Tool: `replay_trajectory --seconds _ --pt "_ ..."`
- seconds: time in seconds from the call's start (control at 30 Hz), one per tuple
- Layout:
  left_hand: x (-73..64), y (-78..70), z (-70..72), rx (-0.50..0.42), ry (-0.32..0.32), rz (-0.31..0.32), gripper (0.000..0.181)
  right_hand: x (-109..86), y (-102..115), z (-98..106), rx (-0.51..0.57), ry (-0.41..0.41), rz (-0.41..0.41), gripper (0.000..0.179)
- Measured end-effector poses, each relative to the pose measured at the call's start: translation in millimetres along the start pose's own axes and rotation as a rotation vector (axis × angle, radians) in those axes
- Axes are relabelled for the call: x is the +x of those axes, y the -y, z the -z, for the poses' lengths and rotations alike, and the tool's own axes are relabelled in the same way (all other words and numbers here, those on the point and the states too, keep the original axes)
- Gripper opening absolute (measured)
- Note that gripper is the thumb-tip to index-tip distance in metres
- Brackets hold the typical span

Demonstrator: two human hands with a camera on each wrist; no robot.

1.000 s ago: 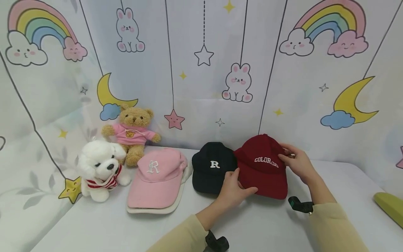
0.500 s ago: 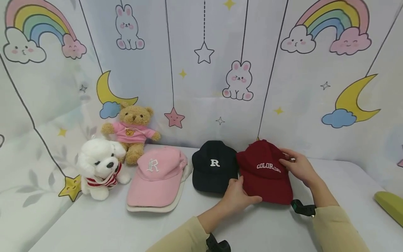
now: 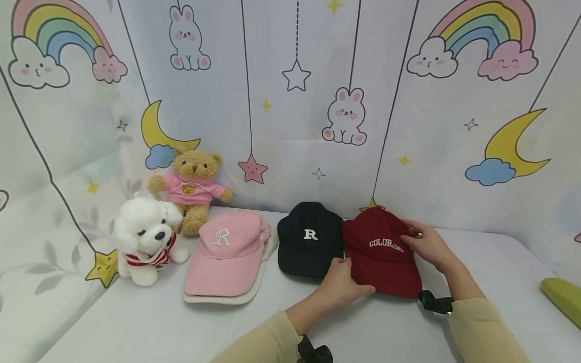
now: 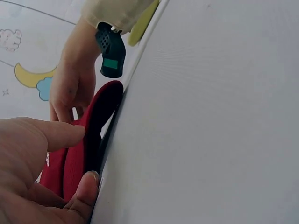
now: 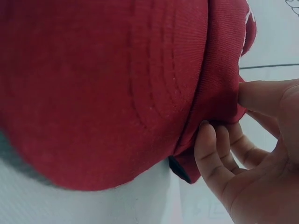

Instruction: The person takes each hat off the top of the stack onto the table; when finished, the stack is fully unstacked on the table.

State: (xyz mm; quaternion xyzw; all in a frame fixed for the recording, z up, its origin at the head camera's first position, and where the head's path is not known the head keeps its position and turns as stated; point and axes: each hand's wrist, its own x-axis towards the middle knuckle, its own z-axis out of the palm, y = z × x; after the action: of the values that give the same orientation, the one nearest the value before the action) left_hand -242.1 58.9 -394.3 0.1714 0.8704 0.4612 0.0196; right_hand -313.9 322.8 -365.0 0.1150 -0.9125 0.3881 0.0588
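Note:
A dark red cap (image 3: 383,252) with white COLORADO lettering stands on the white table, its brim toward me. My left hand (image 3: 342,285) holds the brim's left edge; the left wrist view has thumb and a finger (image 4: 86,191) on either side of it. At the cap's right side, my right hand (image 3: 426,244) pinches the crown's lower fabric between thumb and fingers, as the right wrist view (image 5: 257,144) shows up close. Directly left of the red cap sits a black cap (image 3: 299,257) with a white R, partly overlapped by my left hand.
Further left, a pink cap (image 3: 222,277) lies on a cream cap (image 3: 218,300). Beside them sit a white plush dog (image 3: 147,227) and a teddy bear (image 3: 192,194) in pink. A patterned curtain (image 3: 281,116) rises behind the table. A green object (image 3: 563,300) lies at far right.
The red cap has come down and slightly toward me, with both hands still holding it. Less of it overlaps the black cap. The left hand has lowered a little alongside.

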Motion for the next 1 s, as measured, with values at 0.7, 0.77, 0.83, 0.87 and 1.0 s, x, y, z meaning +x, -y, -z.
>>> replay_trajectory --seconds 0.7,0.77,0.83,0.87,1.0 --pt "-12.6 7.1 28.6 -0.134 0.030 -0.021 0.081 -6.6 26.1 11.5 -0.034 -0.002 0.034 0.060" --pt "-15.4 9.7 34.0 -0.175 0.036 -0.032 0.080 -7.5 30.7 13.4 -0.060 -0.006 0.048 0.060" --pt "-18.6 11.9 39.0 -0.201 0.037 -0.041 0.080 -9.1 35.8 15.0 -0.084 -0.002 0.061 0.062" --pt "-20.2 12.7 41.5 -0.206 0.036 -0.048 0.079 -10.3 38.4 15.5 -0.097 0.002 0.068 0.063" --pt "-26.7 15.5 50.9 -0.207 0.009 -0.073 0.077 -16.0 48.9 15.6 -0.133 0.046 0.082 0.070"
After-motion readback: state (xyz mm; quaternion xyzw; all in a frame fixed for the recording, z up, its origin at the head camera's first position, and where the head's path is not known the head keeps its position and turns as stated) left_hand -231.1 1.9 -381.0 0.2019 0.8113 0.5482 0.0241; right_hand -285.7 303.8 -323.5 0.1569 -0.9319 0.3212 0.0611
